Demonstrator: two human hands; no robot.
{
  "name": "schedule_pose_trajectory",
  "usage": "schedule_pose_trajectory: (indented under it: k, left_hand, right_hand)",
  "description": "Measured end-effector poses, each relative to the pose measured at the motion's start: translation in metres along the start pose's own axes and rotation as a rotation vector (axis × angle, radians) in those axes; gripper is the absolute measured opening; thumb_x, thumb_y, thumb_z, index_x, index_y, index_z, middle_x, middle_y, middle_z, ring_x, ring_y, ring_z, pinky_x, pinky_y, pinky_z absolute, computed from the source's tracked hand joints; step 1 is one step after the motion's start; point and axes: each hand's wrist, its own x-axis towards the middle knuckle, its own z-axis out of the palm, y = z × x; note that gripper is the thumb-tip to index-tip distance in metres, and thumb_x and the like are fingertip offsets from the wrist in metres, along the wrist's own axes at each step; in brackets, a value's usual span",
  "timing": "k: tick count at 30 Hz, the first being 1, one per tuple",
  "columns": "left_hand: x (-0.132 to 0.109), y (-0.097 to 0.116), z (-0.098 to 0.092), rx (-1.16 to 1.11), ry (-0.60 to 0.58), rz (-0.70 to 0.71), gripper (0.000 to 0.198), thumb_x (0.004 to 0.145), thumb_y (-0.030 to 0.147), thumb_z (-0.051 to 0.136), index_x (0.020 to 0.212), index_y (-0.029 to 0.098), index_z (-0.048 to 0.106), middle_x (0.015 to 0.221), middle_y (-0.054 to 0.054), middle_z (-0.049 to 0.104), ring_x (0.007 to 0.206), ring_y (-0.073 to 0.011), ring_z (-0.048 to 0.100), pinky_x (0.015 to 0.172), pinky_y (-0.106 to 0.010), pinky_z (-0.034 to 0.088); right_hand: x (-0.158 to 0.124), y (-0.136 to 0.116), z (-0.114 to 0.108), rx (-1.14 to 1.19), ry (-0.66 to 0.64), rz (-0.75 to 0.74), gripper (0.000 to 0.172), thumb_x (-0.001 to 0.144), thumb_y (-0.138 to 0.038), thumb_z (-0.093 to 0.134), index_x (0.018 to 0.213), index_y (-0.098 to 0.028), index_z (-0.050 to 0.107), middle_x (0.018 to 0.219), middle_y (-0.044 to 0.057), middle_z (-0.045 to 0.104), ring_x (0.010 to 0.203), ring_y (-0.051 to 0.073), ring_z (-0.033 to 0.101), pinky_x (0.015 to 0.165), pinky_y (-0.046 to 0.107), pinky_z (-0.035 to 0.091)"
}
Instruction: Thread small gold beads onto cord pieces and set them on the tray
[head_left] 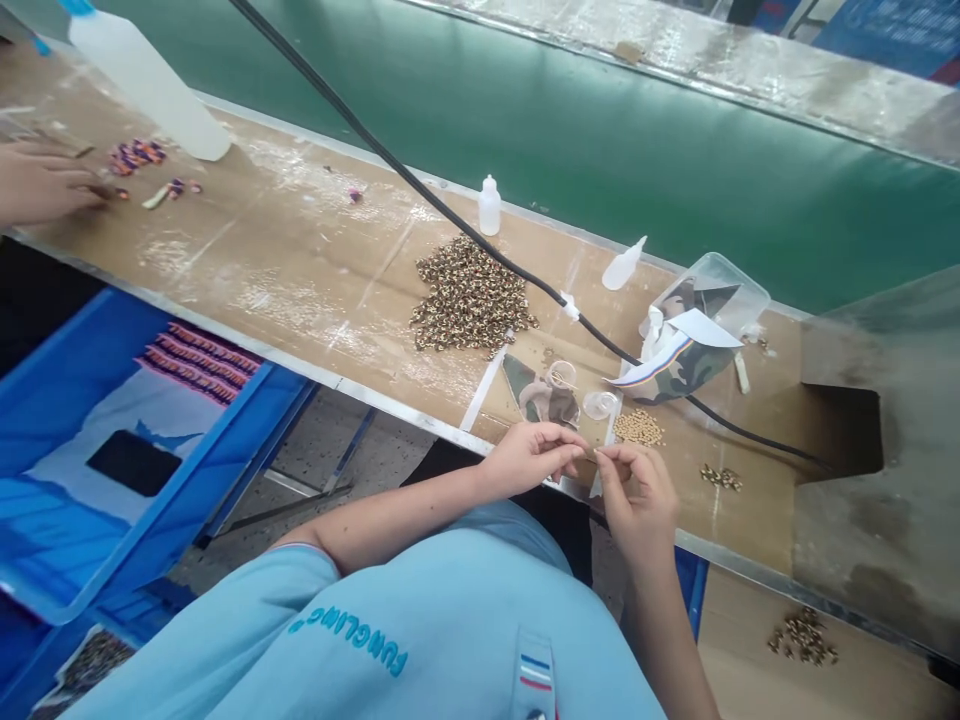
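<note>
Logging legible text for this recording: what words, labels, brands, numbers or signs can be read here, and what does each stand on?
"FUWCLIMG" in teal on the light blue T-shirt, curved, with some letters uncertain.
The blue panel at the top right is too blurred and cut off to read.
The small dropper bottle shows no readable label.

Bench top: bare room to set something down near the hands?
Bare board lies between the spotted bead pile and the other person's hand; a smaller patch lies right of the small beads. Crowded around the clear box and camouflage fabric, just beyond the left hand and right hand.
</note>
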Motion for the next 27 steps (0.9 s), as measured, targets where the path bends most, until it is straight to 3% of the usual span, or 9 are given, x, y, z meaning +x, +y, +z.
schedule_pose_trajectory:
  k: [6, 11, 18, 27]
  left_hand:
    - [0.000, -0.004, 0.003, -0.019, -0.003, 0.000, 0.036, 0.072, 0.043, 0.068, 0.085, 0.009, 0.064, 0.064, -0.001, 0.059, 0.059, -0.0068, 0.054, 0.053, -0.017, 0.042]
    - [-0.002, -0.008, 0.004, 0.057, -0.001, 0.098, 0.036, 0.077, 0.045, 0.062, 0.085, 0.010, 0.061, 0.069, -0.002, 0.059, 0.062, -0.0077, 0.054, 0.055, -0.017, 0.043]
    - [-0.005, -0.008, 0.002, 0.241, -0.018, 0.260, 0.028, 0.086, 0.039, 0.051, 0.081, 0.011, 0.058, 0.070, -0.001, 0.056, 0.060, -0.0062, 0.050, 0.056, -0.017, 0.043]
    - [-0.007, -0.005, 0.003, 0.187, -0.069, 0.200, 0.030, 0.086, 0.042, 0.048, 0.079, 0.013, 0.052, 0.069, 0.000, 0.053, 0.059, -0.0073, 0.048, 0.055, -0.019, 0.043]
  right_hand:
    - [0.000, -0.004, 0.006, -0.131, 0.027, -0.153, 0.009, 0.088, -0.026, 0.056, 0.083, -0.020, 0.060, 0.079, 0.001, 0.062, 0.071, 0.012, 0.056, 0.070, 0.028, 0.043]
    - [-0.004, -0.001, 0.006, -0.192, 0.064, -0.250, 0.005, 0.086, -0.018, 0.059, 0.089, -0.021, 0.061, 0.081, 0.001, 0.062, 0.076, 0.013, 0.057, 0.074, 0.029, 0.043]
    - [-0.007, 0.000, 0.006, -0.115, 0.080, -0.205, 0.005, 0.085, -0.018, 0.059, 0.089, -0.021, 0.062, 0.083, 0.002, 0.061, 0.075, 0.012, 0.057, 0.067, 0.026, 0.046]
    - [-0.010, 0.000, 0.012, -0.107, 0.055, -0.173, 0.005, 0.087, -0.018, 0.056, 0.088, -0.020, 0.060, 0.084, 0.004, 0.061, 0.078, 0.013, 0.058, 0.066, 0.026, 0.049]
